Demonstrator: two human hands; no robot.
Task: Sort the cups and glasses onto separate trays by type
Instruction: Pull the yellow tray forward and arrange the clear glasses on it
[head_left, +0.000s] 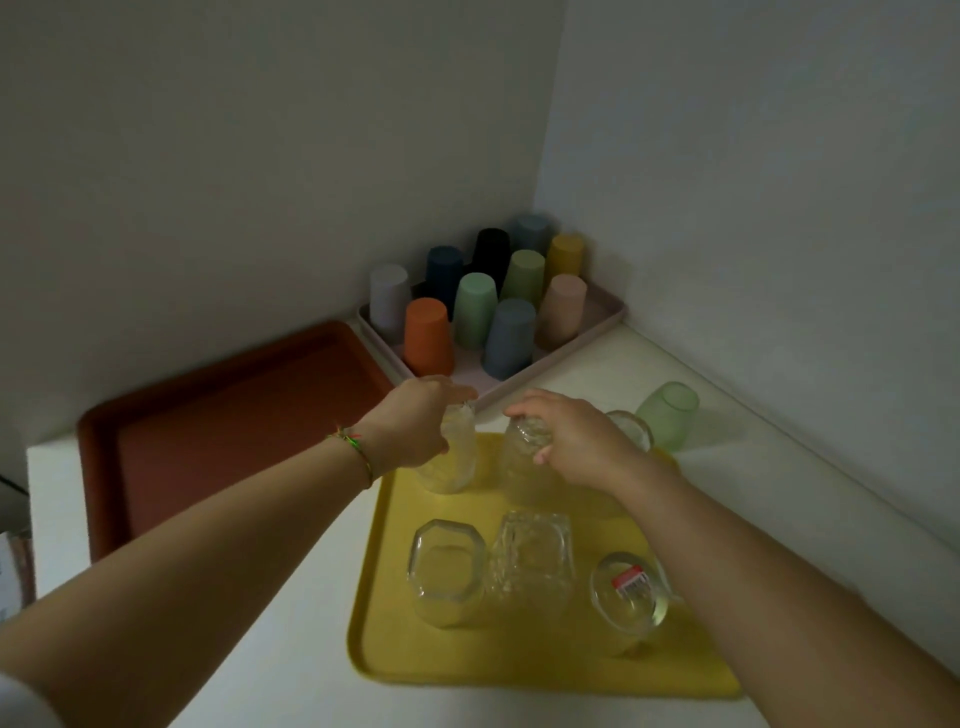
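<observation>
A yellow tray (467, 660) holds several clear glasses turned upside down. My left hand (410, 431) grips the base of a clear glass (454, 462) at the tray's far left. My right hand (576, 436) grips the base of a second clear glass (524, 467) beside it. Nearer me stand an octagonal glass (447, 569), a cut-pattern glass (532, 564) and a glass with a red sticker (628, 597). Another glass (631, 426) is partly hidden behind my right hand. A pale pink tray (597, 322) in the corner carries several coloured plastic cups (472, 312), all inverted.
A brown-red tray (208, 431) lies at the left against the wall with nothing on it. A frosted green cup (667, 413) stands upside down on the white counter right of the yellow tray. Walls close the back and the right side.
</observation>
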